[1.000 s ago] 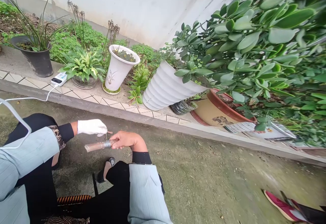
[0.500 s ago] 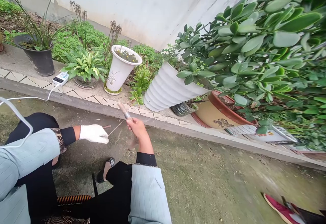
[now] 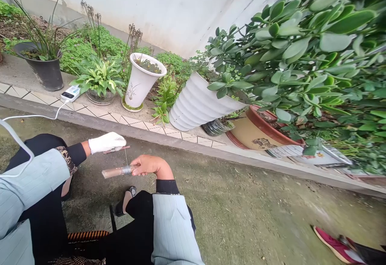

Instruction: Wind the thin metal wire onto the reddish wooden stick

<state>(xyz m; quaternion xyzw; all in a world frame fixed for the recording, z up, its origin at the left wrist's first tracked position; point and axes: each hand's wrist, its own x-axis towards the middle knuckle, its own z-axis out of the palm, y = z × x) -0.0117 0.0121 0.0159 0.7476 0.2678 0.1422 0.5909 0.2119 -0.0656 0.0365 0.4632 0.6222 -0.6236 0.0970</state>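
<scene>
My right hand (image 3: 152, 165), bare, is closed round one end of a short brown stick (image 3: 112, 172) that lies level and points left, with silvery thread wound round its middle. A thin thread (image 3: 126, 156) runs up from that winding to my left hand (image 3: 107, 142), which wears a white glove. The gloved fingers are pinched on the thread and on a small brown sliver that pokes out to the right. Both hands hover above my knees, over the mossy concrete ground.
A tiled kerb (image 3: 99, 116) carries a black pot (image 3: 48, 72), a tall white pot (image 3: 140, 82), a ribbed white pot (image 3: 196, 104) and a brown bowl pot (image 3: 256, 132). A white power bank (image 3: 70, 93) with a cable lies there. Another person's red shoe (image 3: 330, 245) is at the lower right.
My right hand swung the stick up and away, then brought it back level in front of me. The gloved left hand rose a little and the thread is stretched upright between the hands.
</scene>
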